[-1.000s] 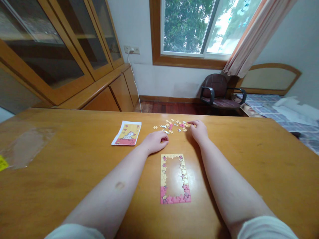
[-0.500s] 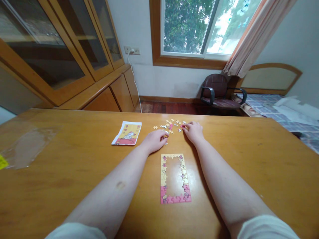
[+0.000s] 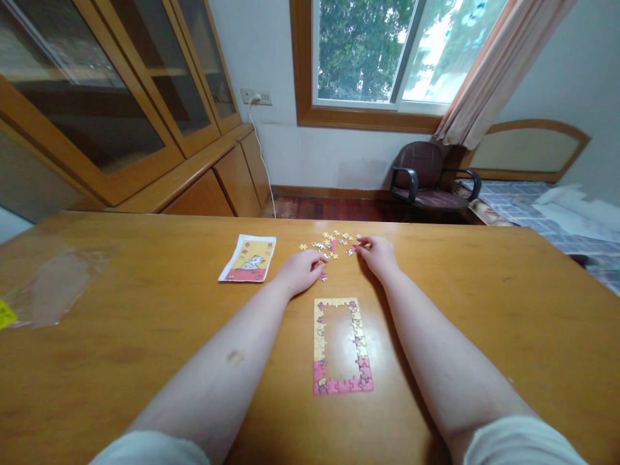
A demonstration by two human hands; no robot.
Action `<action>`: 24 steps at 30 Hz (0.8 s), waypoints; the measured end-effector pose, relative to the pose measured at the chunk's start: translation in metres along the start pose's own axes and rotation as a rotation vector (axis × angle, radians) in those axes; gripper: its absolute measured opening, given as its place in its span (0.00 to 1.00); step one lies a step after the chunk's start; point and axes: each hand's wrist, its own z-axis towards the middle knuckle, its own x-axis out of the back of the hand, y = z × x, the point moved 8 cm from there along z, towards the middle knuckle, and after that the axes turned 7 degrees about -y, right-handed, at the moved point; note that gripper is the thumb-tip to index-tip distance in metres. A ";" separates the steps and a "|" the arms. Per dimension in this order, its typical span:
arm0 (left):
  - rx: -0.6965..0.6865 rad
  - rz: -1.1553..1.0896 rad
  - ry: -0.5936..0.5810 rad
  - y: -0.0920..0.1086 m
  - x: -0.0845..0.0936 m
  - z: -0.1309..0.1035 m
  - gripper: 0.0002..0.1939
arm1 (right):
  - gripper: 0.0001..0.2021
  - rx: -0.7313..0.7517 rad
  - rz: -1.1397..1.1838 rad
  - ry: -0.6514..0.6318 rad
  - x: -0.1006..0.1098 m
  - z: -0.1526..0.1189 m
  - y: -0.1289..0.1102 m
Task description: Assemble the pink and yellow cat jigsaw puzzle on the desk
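Note:
Loose jigsaw puzzle pieces (image 3: 334,244), yellow, white and pink, lie in a pile near the table's far edge. My left hand (image 3: 301,270) rests at the pile's near left side, fingers curled together; what they hold, if anything, is hidden. A small pink and white piece (image 3: 323,278) lies just below its fingertips. At the pile's right side, my right hand (image 3: 380,256) has its thumb and fingers closed at a pinkish puzzle piece (image 3: 354,248). Between my forearms lies a joined puzzle border (image 3: 318,352), yellow above and pink below, with bare table inside it.
Left of the pile lies a picture card (image 3: 249,259) with a white cat on yellow and pink. A clear plastic bag (image 3: 58,284) is at the table's far left. Beyond the wooden table (image 3: 484,290) stand a cabinet (image 3: 194,155), an office chair (image 3: 423,174) and a bed (image 3: 518,200).
My left hand has shifted slightly upward, and the pink and white piece below its fingertips shows more fully. My right hand stays by the pile with a small finger movement.

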 end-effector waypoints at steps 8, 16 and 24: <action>0.070 -0.029 0.052 -0.008 0.004 0.001 0.14 | 0.15 0.190 0.696 -0.437 -0.044 -0.021 -0.046; -0.055 0.009 -0.044 0.008 -0.002 -0.001 0.15 | 0.13 0.153 -0.168 -0.102 -0.007 -0.008 -0.027; -0.094 0.050 -0.090 0.015 -0.004 -0.002 0.13 | 0.11 0.048 -0.334 -0.154 -0.013 -0.003 -0.014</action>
